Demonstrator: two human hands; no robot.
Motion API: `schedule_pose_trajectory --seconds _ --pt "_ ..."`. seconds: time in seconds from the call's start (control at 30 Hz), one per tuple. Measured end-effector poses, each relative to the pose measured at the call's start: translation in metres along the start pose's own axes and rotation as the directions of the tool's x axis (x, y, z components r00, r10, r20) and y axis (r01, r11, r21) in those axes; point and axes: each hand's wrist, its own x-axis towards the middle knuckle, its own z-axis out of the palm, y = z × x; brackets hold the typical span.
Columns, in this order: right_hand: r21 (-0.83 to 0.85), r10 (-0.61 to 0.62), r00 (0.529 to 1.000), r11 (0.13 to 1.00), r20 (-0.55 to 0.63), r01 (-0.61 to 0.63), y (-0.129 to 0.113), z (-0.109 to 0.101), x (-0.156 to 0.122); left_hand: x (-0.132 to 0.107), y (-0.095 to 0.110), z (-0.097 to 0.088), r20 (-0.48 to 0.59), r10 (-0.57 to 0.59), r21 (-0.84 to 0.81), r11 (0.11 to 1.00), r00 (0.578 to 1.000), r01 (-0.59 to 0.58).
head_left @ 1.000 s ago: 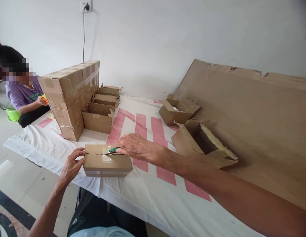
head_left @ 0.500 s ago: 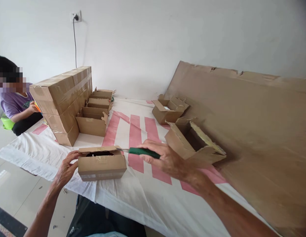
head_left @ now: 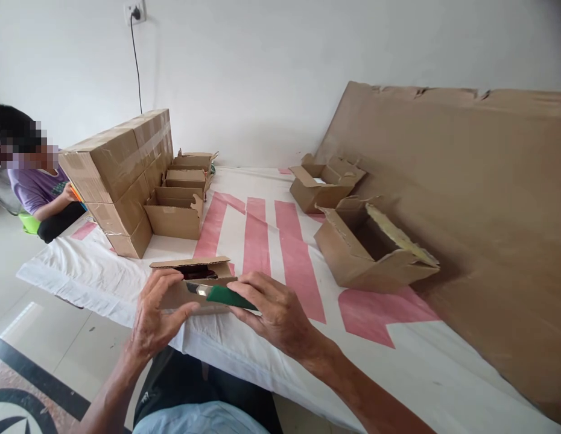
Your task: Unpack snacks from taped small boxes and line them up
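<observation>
Probably a home room used as a workspace, with tiled floor (head_left: 63, 328), wall socket (head_left: 128, 13) and stacked cartons (head_left: 120, 172).

8 o'clock: left hand (head_left: 156, 313) and green knife (head_left: 230, 296) are covering near box's front (head_left: 180, 296); shadow is obscuring its contents (head_left: 207, 273) | 2 o'clock: white item (head_left: 319, 181) is showing too little to identify | 3 o'clock: frame edge is cropping cardboard sheet (head_left: 479, 211) | 9 o'clock: box stack (head_left: 122, 163) is partly hiding orange object (head_left: 75, 193)

You get bright, diffuse light on the white wall (head_left: 244, 78) beyond your fingers (head_left: 165, 277), dimming far up to their right; glare streaks the floor tiles (head_left: 40, 331) on their left; soft shadow edges the open carton (head_left: 362, 265) to their right; the cardboard sheet (head_left: 470, 199) past it looks blurry; pixelation patches the co-worker (head_left: 28, 194) far left.
</observation>
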Motion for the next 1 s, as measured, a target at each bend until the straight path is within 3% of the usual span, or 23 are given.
schedule_pose_trajectory --seconds 0.27,0.5,0.7,0.8,0.9,1.0 --pt "-0.076 0.005 0.996 0.997 0.092 0.002 -0.016 0.004 0.003 0.014 0.007 -0.007 0.217 0.119 -0.012 0.993 0.969 -0.119" --pt "-0.1 -0.003 0.993 0.995 0.118 0.014 -0.021 0.004 0.004 0.015 0.004 -0.008 0.236 0.119 -0.1 0.99 0.965 -0.098" --pt "-0.11 -0.012 0.995 0.994 0.099 0.023 -0.026 0.008 0.0 0.014 -0.003 -0.005 0.226 -0.046 -0.152 0.985 0.973 0.082" --pt "-0.093 0.032 0.997 0.995 0.063 -0.026 -0.03 0.012 -0.005 0.014 -0.006 0.001 0.181 -0.204 -0.184 0.954 0.962 0.237" --pt "-0.068 0.098 0.995 0.993 0.017 -0.097 -0.033 0.018 -0.01 0.011 -0.007 0.01 0.135 -0.436 -0.28 0.845 0.89 0.456" --pt "-0.052 0.142 0.989 0.988 -0.045 -0.144 -0.037 0.023 -0.014 0.005 -0.003 0.019 0.156 -0.582 -0.42 0.692 0.798 0.586"
